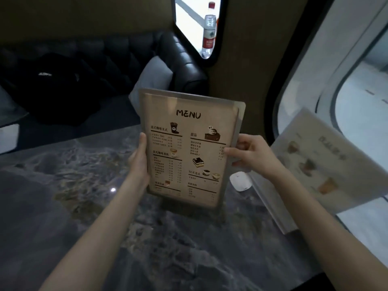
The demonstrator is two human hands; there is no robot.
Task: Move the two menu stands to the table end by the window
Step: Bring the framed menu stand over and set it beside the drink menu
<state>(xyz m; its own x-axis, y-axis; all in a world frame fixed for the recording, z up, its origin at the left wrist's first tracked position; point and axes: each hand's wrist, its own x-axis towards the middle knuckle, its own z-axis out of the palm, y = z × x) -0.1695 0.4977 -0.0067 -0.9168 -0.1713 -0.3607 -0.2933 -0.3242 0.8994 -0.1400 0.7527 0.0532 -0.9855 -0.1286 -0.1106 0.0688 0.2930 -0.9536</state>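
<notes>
Menu stand marked MENU stands upright on the marble table, my left hand clasping its left edge and my right hand pinching its right edge. The second menu stand leans just right of it, by the window. I'd lift evenly, keep the base level, and set it down clear of the white device.

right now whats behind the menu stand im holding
Behind the menu stand, a pale cushion on the dark sofa shows. The stand hides the cushion's lower part and the table edge there.
</notes>
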